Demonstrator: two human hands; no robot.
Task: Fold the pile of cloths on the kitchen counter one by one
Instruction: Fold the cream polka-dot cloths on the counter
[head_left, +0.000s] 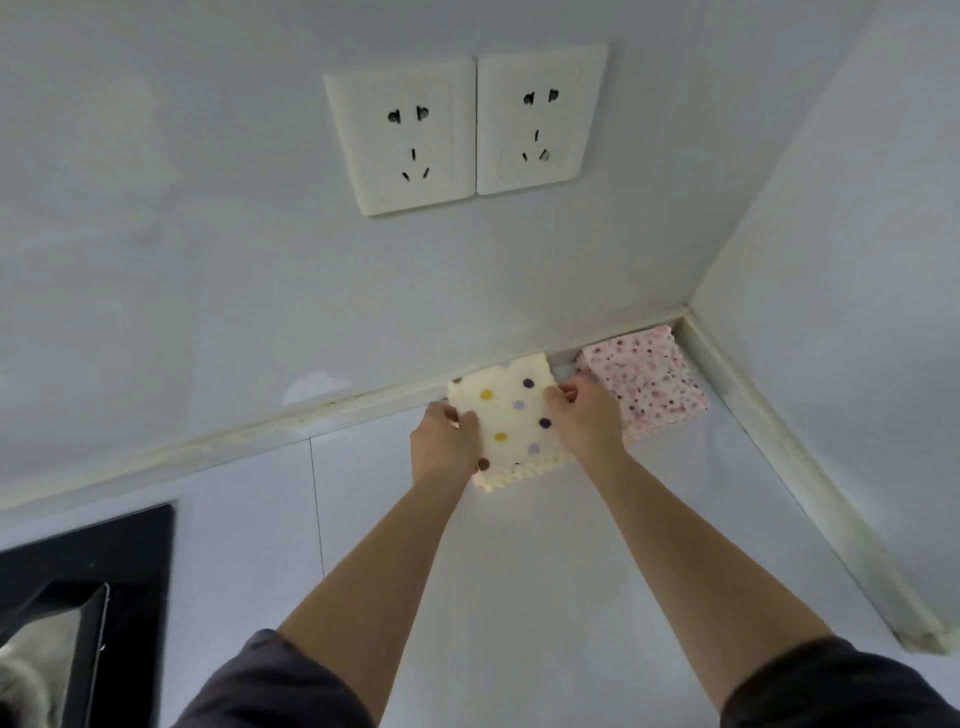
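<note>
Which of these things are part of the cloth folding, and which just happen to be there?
Part of the job: dotted cloth, held at its sides by the left hand and right hand; folded pink cloth beside it; counter.
Just there: wall sockets; black panel at lower left.

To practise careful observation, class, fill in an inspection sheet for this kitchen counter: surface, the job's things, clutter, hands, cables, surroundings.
Surface: pale counter, seamed panels, meeting the wall at a raised strip.
Job's things: polka-dot cloth folded near the wall; pink speckled cloth folded in the corner beside it.
Clutter: nothing seen.
Hands: left hand and right hand each grip a side edge of the polka-dot cloth.
Cables: nothing seen.
Surroundings: two wall sockets, nothing plugged in; black panel at lower left.
</note>
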